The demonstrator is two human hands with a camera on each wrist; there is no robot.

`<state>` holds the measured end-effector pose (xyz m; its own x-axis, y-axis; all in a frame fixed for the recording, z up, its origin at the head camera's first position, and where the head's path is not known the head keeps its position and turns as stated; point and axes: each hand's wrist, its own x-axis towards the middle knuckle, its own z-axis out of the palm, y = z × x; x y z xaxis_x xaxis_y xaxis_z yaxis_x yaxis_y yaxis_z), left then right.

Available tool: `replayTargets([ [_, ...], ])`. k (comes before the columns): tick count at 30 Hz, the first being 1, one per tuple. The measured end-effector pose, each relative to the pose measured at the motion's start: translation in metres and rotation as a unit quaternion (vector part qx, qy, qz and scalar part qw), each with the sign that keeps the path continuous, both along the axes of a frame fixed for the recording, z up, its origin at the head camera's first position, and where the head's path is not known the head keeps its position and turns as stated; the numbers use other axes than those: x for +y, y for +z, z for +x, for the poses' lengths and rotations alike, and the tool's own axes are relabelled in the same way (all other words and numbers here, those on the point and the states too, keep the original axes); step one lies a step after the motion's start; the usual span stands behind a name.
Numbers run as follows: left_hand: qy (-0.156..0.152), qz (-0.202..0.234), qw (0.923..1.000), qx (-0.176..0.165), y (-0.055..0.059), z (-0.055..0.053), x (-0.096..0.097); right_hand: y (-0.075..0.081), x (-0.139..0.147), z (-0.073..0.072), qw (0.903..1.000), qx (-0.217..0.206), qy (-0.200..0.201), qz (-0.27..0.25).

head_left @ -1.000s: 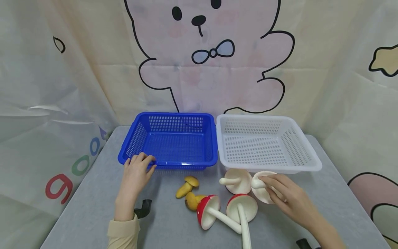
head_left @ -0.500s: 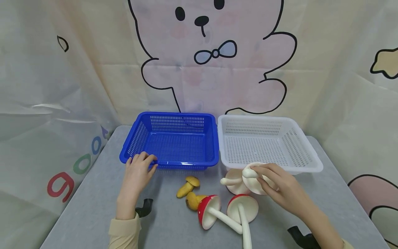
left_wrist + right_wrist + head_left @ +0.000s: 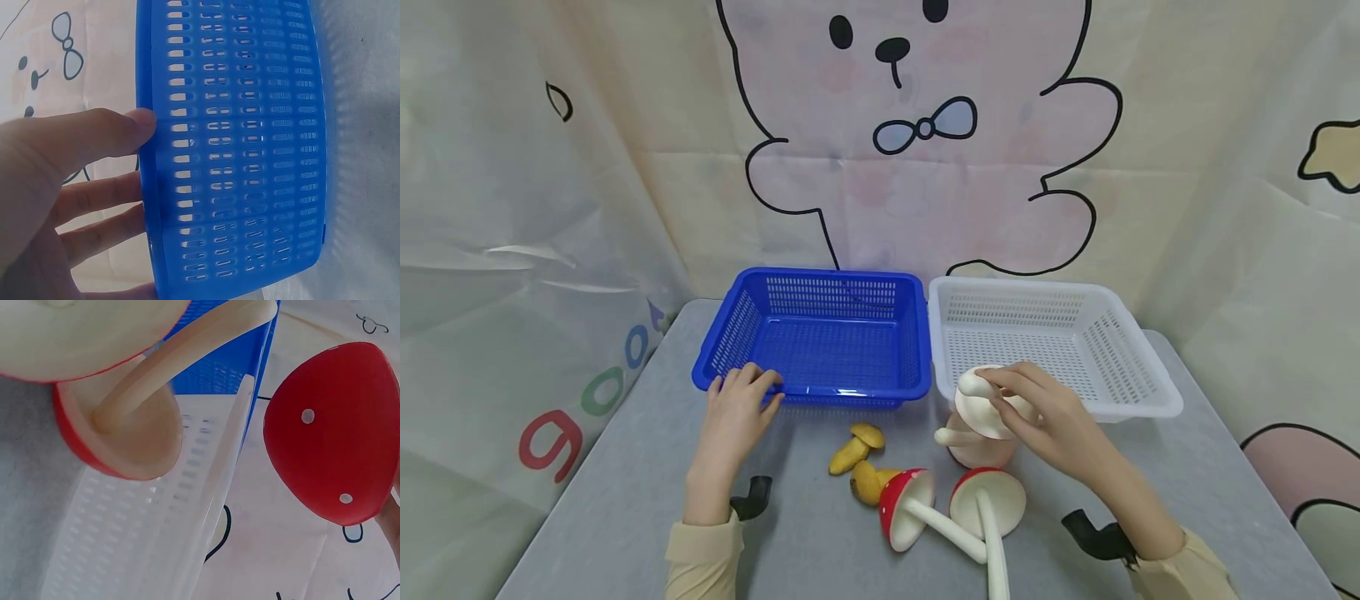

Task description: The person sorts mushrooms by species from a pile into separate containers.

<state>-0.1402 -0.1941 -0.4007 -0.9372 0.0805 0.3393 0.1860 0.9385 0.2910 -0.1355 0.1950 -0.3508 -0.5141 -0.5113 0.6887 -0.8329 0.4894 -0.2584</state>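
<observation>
My right hand [image 3: 1045, 408] pinches the white stem of a toy mushroom [image 3: 988, 419], its pale underside facing me in the head view. In the right wrist view this mushroom's cap [image 3: 331, 434] is red with white dots. It hangs by the front rim of the white basket [image 3: 1112, 408], partly covering another mushroom [image 3: 981, 452] on the table. At the blue basket [image 3: 842, 396], my left hand [image 3: 737, 421] grips the front rim, thumb [image 3: 140, 125] outside and fingers over the edge. Both baskets hold nothing.
Two long-stemmed red mushrooms, one left [image 3: 906, 512] and one right [image 3: 988, 504], lie nearer me with stems crossing. Left of them are two yellow mushrooms, one behind [image 3: 856, 450] and one in front [image 3: 868, 483]. A printed curtain [image 3: 880, 200] hangs behind the grey table [image 3: 820, 550].
My right hand has lifted the mushroom from the table and carried it left and up towards the white basket's front rim. My left hand stays on the blue rim.
</observation>
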Motion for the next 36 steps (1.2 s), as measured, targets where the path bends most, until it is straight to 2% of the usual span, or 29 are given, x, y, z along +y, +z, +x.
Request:
replayTargets([
  [10, -0.001, -0.004, 1.0000, 0.007, 0.000, -0.001, -0.001, 0.007, -0.019, -0.013, 0.9978, -0.063, 0.004, 0.019],
  [19, 0.002, -0.002, 1.0000, 0.002, 0.001, -0.001, 0.000, 0.012, -0.033, -0.030, 0.9946, -0.094, 0.042, -0.016],
  [28, 0.000, -0.006, 0.9999, 0.014, 0.000, -0.001, -0.002, 0.016, -0.049, -0.046, 0.9892, -0.142, 0.010, -0.035],
  [36, -0.004, -0.014, 0.9995, 0.027, -0.002, -0.001, -0.001, 0.014, -0.069, -0.062, 0.9843, -0.166, 0.009, -0.060],
])
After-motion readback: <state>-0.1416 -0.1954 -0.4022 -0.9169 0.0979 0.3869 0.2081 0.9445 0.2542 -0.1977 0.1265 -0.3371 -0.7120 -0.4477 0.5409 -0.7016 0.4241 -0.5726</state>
